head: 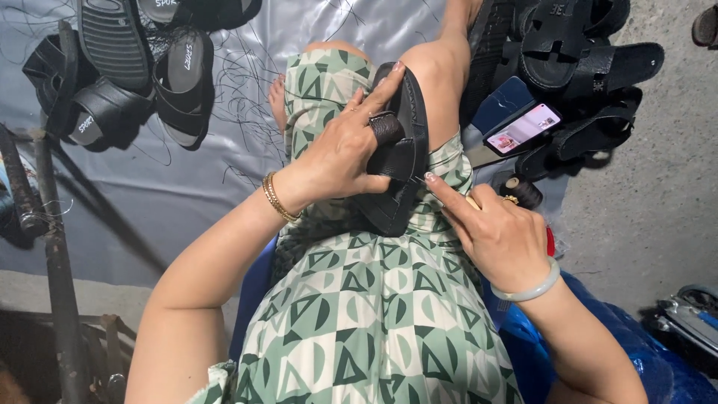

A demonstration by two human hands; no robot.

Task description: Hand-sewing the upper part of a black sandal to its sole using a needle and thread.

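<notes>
The left hand gripped a black sandal resting on the person's lap, over a green patterned dress, with its fingers wrapped across the strap. The right hand was closed around a small tool with a dark handle, forefinger stretched out along it toward the sandal's edge. A phone lay to the right beside a pile of black sandals; more sandals lay on the grey sheet at left.
</notes>
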